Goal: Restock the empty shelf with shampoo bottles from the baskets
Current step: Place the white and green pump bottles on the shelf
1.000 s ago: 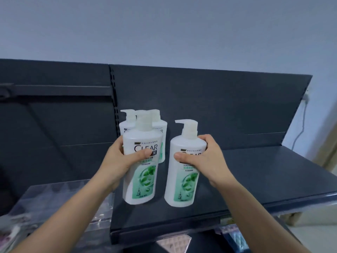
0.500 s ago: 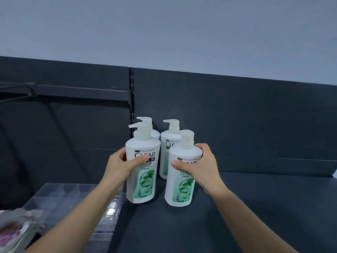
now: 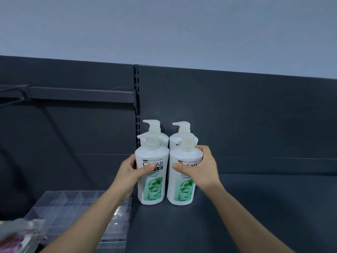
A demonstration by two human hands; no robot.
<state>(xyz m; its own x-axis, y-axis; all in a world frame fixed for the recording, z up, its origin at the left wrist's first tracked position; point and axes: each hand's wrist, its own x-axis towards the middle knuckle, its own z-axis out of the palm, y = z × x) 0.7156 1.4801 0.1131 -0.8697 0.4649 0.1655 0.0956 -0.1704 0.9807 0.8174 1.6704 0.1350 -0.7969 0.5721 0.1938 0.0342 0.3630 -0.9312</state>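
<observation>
Two white pump bottles of shampoo with green labels stand upright side by side on the dark shelf (image 3: 255, 207). My left hand (image 3: 130, 171) is wrapped around the left front bottle (image 3: 152, 181). My right hand (image 3: 202, 168) grips the right front bottle (image 3: 182, 187). Both bottle bases rest on the shelf board. Directly behind them, against the dark back panel, stand two more of the same bottles, the left rear bottle (image 3: 160, 137) and the right rear bottle (image 3: 176, 141), mostly hidden apart from their pumps and shoulders.
A clear plastic divider tray (image 3: 73, 203) sits on the neighbouring shelf section to the left, with a blurred pink and white packet (image 3: 16, 238) at the bottom left corner. A slotted upright (image 3: 136, 92) and a dark crossbar (image 3: 80, 93) run along the back panel.
Both hands have carried their bottles further back and set them down right in front of the two rear bottles. The view has shifted closer to the shelf.
</observation>
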